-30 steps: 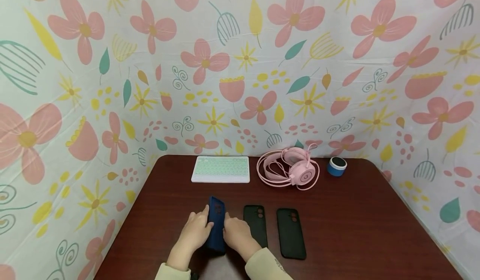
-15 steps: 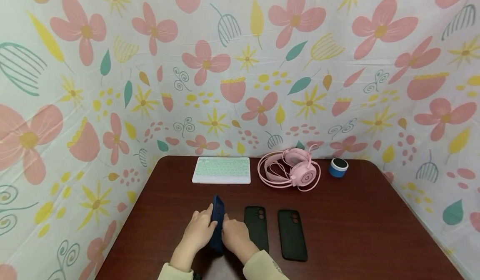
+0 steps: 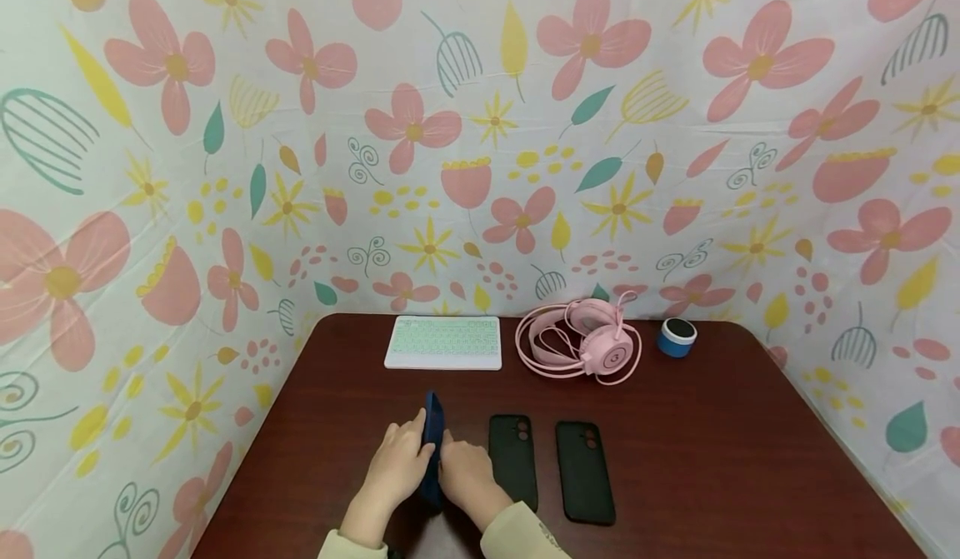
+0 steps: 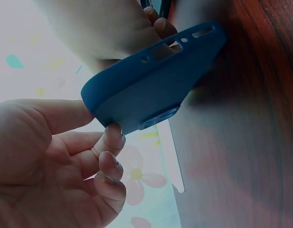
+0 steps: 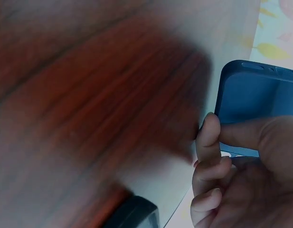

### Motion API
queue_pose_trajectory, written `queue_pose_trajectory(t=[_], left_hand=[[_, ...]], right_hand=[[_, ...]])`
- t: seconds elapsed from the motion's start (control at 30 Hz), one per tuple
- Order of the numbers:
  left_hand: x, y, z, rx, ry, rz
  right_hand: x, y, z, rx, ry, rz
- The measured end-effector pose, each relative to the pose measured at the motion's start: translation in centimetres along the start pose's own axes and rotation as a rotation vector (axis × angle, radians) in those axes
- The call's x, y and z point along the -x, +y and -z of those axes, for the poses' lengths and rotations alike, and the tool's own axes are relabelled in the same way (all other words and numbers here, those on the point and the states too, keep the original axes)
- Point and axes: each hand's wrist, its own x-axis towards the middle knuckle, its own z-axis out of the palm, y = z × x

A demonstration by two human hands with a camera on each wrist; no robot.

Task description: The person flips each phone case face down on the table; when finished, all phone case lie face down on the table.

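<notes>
A blue phone case [image 3: 432,438] stands on its long side, nearly edge-on in the head view. My left hand [image 3: 396,461] pinches its left side between thumb and fingers; in the left wrist view the back of the case [image 4: 146,88] shows, with cutouts along the short edge. From the other side my right hand [image 3: 467,471] pinches the rim. The right wrist view shows the hollow blue inside of the case [image 5: 250,97] beside the thumb. Right of my hands, a black phone case [image 3: 513,459] and another black phone case [image 3: 586,471] lie flat.
At the back of the dark wooden table [image 3: 720,442] lie a white keyboard [image 3: 443,342], pink headphones [image 3: 592,342] with a looped cable, and a small blue-and-white cylinder [image 3: 677,337]. A flowered cloth [image 3: 480,142] hangs behind and on both sides.
The blue case has turned from showing its broad back face to nearly edge-on. My right hand has shifted slightly left with it. The black cases have stayed in place.
</notes>
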Motion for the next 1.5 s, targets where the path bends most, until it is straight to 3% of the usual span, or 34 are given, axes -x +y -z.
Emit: queue_pose_trajectory(t=[0.2, 0.67, 0.87, 1.07, 1.5], left_hand=[[0.0, 0.0, 0.2, 0.012, 0.005, -0.006], [0.2, 0.2, 0.0, 0.009, 0.028, -0.009], [0.1, 0.3, -0.3, 0.010, 0.041, -0.009], [0.1, 0.5, -0.5, 0.004, 0.041, -0.001], [-0.2, 0.9, -1.1, -0.005, 0.036, -0.020]], right_hand=[[-0.6, -0.4, -0.2, -0.032, -0.037, -0.007], [-0.4, -0.4, -0.1, -0.035, 0.003, 0.034], [-0.2, 0.3, 0.7, -0.170, -0.031, 0.014], [0.1, 1.4, 1.6, -0.316, 0.025, -0.002], [0.6, 2.2, 2.9, -0.436, 0.094, 0.004]])
